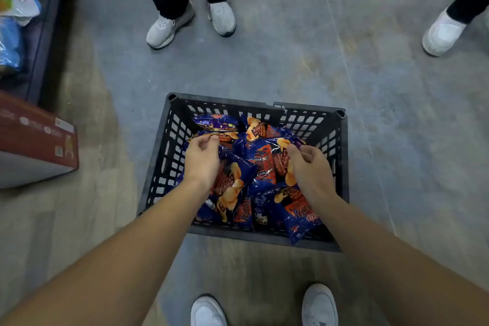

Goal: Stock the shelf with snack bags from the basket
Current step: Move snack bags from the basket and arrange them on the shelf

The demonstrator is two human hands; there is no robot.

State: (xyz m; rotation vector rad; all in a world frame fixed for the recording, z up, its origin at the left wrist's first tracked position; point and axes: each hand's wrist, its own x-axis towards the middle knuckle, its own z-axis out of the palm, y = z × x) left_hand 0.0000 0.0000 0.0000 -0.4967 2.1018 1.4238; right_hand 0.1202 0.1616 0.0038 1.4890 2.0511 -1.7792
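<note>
Hands, left [202,159] and right [311,167], each pinch glossy crinkled snack bags [260,161] inside latticed plastic basket [312,118].

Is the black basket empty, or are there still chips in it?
Not empty. The basket still holds many blue snack bags, and the left hand and right hand each pinch one.

Basket [315,242] and box [37,140] on floor [291,61]

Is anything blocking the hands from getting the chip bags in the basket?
No. The basket is open on top, and both hands are already inside. The left hand pinches the top edge of one snack bag, and the right hand pinches another snack bag. Nothing covers them.
</note>
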